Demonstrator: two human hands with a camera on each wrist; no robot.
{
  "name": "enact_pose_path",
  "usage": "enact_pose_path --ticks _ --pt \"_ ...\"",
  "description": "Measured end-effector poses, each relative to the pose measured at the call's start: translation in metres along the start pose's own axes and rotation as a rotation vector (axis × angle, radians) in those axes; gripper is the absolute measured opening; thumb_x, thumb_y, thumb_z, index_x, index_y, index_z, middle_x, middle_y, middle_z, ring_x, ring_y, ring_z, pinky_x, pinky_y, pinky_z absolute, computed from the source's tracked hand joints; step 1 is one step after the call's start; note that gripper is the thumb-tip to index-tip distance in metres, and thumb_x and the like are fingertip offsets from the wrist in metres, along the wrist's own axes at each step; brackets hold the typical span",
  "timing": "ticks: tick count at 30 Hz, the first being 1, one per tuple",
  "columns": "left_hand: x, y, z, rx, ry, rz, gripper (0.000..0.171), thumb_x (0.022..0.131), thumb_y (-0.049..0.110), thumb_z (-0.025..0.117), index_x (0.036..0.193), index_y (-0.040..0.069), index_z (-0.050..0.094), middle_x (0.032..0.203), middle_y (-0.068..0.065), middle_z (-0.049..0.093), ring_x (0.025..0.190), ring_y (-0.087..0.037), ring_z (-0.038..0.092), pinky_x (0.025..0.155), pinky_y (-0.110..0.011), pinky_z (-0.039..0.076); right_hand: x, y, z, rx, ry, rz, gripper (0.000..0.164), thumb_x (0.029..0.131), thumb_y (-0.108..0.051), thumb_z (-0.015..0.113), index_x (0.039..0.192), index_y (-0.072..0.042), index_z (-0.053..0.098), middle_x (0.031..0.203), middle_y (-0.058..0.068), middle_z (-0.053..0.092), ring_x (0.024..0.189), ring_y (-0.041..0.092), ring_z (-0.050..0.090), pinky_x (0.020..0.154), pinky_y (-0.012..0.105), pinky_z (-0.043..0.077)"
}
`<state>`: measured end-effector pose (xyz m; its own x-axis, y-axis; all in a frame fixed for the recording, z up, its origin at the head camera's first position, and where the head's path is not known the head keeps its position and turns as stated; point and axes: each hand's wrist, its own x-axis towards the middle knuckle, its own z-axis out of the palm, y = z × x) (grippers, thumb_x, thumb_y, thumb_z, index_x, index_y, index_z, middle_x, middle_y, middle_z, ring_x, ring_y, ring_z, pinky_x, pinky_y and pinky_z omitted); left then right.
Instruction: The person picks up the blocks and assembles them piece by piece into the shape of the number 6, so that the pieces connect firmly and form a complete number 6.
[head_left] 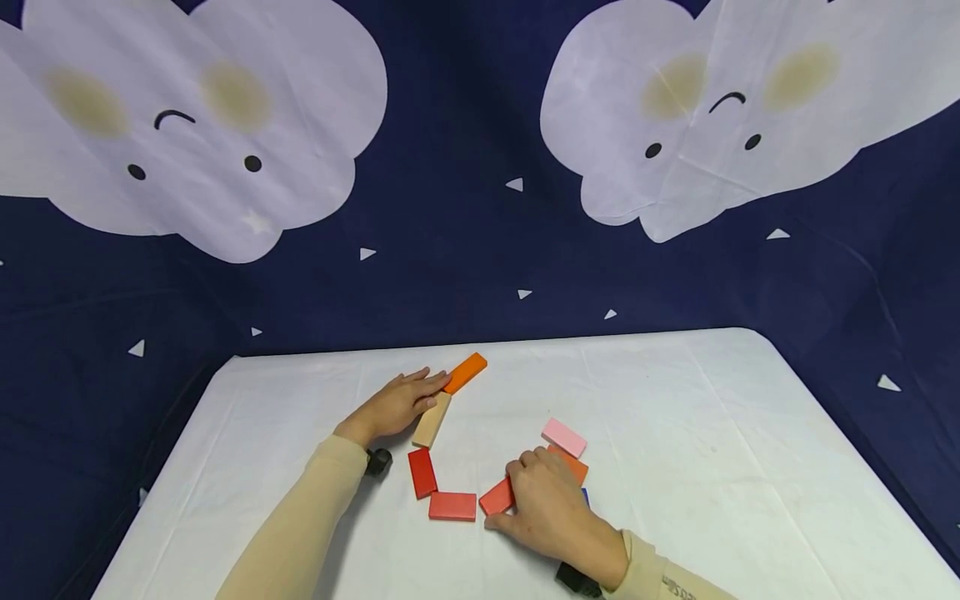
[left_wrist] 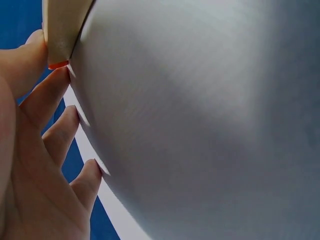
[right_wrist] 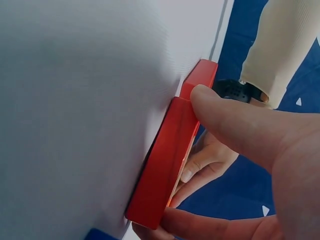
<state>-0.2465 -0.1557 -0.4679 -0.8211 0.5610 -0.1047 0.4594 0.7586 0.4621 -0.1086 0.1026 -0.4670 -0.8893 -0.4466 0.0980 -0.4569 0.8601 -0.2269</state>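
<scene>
My right hand (head_left: 543,504) pinches a red block (head_left: 497,497) lengthwise; in the right wrist view the thumb is at one end of this red block (right_wrist: 165,160) and fingers are at the other. A lighter red block (head_left: 452,506) lies just left of it, and a darker red block (head_left: 422,473) beyond that. With its fingers spread, my left hand (head_left: 397,406) touches the junction of a plain wooden block (head_left: 432,420) and an orange block (head_left: 467,372). The left wrist view has the thumb and index fingertip at the end of the wooden block (left_wrist: 62,30).
Past the right hand lie a pink block (head_left: 564,437) and an orange-red block (head_left: 570,464). A blue block (head_left: 585,497) is mostly hidden by that hand. The white-covered table (head_left: 675,400) ends at a dark blue cloth (head_left: 465,250) with printed clouds.
</scene>
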Motion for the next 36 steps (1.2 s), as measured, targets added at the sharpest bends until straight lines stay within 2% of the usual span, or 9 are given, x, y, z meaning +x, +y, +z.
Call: enact_pose_path --ticks 8,14,22,29,36 --pt "-0.001 0.000 0.001 -0.003 -0.001 -0.002 0.052 0.106 0.023 0.051 0.155 0.012 0.039 0.159 -0.004 0.039 0.150 -0.032 0.026 0.121 -0.059 0.015 -0.001 -0.001 0.002 -0.015 0.015 -0.019 0.064 0.067 -0.063 0.086 0.090 -0.004 0.072 0.080 0.000 0.061 0.075 0.016 0.050 0.070 0.032 0.041" --pt "-0.001 0.000 0.002 -0.006 0.005 -0.011 0.051 0.106 0.022 0.051 0.155 0.012 0.040 0.159 -0.004 0.039 0.150 -0.032 0.027 0.121 -0.059 0.015 -0.005 0.007 -0.005 0.038 0.067 -0.020 0.063 0.071 -0.057 0.086 0.103 -0.005 0.073 0.093 0.002 0.067 0.088 0.019 0.058 0.085 0.038 0.049" --pt "-0.002 0.000 0.001 0.000 0.002 -0.011 0.051 0.107 0.025 0.050 0.155 0.013 0.040 0.159 -0.003 0.039 0.150 -0.031 0.027 0.121 -0.058 0.016 -0.008 0.045 -0.026 0.170 0.185 -0.012 0.040 0.082 -0.032 0.084 0.111 -0.007 0.073 0.104 0.002 0.069 0.102 0.018 0.058 0.090 0.042 0.050" --pt "-0.001 0.001 -0.001 -0.012 -0.006 -0.015 0.051 0.107 0.025 0.050 0.155 0.014 0.039 0.159 -0.002 0.038 0.151 -0.031 0.025 0.121 -0.057 0.015 -0.010 0.075 -0.032 0.205 0.159 -0.071 0.035 0.089 -0.029 0.078 0.118 -0.010 0.070 0.119 -0.001 0.065 0.116 0.019 0.055 0.099 0.045 0.050" --pt "0.000 0.000 0.000 -0.010 0.005 -0.012 0.051 0.106 0.024 0.051 0.155 0.014 0.040 0.159 -0.002 0.039 0.150 -0.031 0.026 0.121 -0.058 0.015 -0.008 0.104 -0.032 0.274 0.139 -0.105 0.043 0.089 -0.024 0.078 0.128 -0.010 0.066 0.129 0.000 0.063 0.121 0.020 0.053 0.100 0.047 0.049"
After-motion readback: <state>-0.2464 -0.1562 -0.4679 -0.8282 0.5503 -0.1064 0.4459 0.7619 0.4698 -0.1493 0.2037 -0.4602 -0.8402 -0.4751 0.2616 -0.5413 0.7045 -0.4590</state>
